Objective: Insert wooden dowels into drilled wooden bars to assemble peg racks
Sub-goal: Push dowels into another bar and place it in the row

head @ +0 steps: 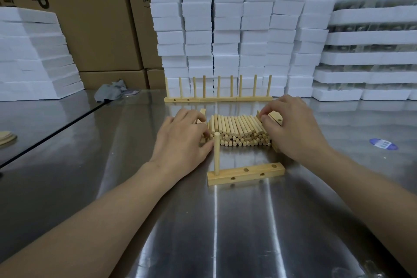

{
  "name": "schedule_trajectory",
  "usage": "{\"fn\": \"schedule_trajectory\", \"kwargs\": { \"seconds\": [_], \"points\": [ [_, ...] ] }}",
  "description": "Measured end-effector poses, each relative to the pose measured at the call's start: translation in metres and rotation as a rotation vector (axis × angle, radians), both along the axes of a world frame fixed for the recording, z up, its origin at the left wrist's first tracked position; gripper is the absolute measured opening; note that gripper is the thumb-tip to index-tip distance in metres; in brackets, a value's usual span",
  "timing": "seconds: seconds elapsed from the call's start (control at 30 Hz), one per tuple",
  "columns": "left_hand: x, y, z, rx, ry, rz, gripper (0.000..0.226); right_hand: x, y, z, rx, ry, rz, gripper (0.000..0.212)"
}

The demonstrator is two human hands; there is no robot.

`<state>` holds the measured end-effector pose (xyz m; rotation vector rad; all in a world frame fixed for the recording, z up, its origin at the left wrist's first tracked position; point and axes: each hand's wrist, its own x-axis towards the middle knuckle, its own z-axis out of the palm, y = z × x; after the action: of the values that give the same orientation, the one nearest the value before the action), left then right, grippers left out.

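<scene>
Wooden dowel (259, 115), apparently, is what our right hand (293, 126) is pinching at the right edge of the pile (239, 130). Our left hand (182, 137) is curling opposite, grip unclear. Nearer us, the bar (246, 174) is holding one peg (216, 153), and careless tugging is risking dowels rolling into it.

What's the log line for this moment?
left hand: at left end of pile of loose pale wooden dowels | right hand: pinching pile's right edge | drilled pale wooden bar: one upright dowel, two top holes empty
</scene>
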<state>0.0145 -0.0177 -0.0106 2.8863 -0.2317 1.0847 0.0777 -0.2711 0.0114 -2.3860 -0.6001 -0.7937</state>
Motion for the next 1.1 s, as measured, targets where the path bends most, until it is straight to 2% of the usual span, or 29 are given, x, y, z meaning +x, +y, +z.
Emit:
{"fn": "schedule_trajectory", "kwargs": {
  "seconds": [0.2,0.43,0.5,0.57,0.67,0.73,0.83,0.97,1.1],
  "points": [
    [-0.005,-0.008,0.003,0.005,-0.058,0.001,0.014,-0.001,-0.001,0.001,0.002,0.007,0.002,0.013],
    [-0.012,-0.011,0.018,-0.029,-0.272,-0.045,0.009,-0.002,-0.002,0.002,-0.002,0.013,0.005,0.012],
    [-0.015,-0.011,0.024,-0.151,-0.317,-0.073,0.007,-0.001,-0.002,0.001,-0.002,0.014,0.009,0.013],
    [-0.018,-0.011,0.029,-0.366,-0.324,-0.121,0.004,-0.002,-0.002,0.001,0.003,0.010,0.028,0.013],
    [-0.019,-0.010,0.031,-0.718,-0.268,-0.249,0.004,-0.008,0.003,0.003,0.014,-0.018,0.130,0.012],
    [-0.021,-0.009,0.032,-0.875,-0.204,-0.309,0.004,-0.017,0.008,0.005,0.016,-0.012,0.247,0.020],
    [-0.023,-0.008,0.032,-1.067,-0.161,-0.360,0.008,-0.029,0.017,0.007,0.008,0.017,0.364,0.033],
    [-0.023,-0.007,0.035,-1.261,-0.098,-0.374,0.017,-0.036,0.028,0.008,-0.009,-0.071,0.357,0.017],
    [-0.022,-0.006,0.035,-1.342,-0.035,-0.365,0.017,-0.041,0.029,0.009,0.035,-0.089,0.357,0.015]
  ]
}}
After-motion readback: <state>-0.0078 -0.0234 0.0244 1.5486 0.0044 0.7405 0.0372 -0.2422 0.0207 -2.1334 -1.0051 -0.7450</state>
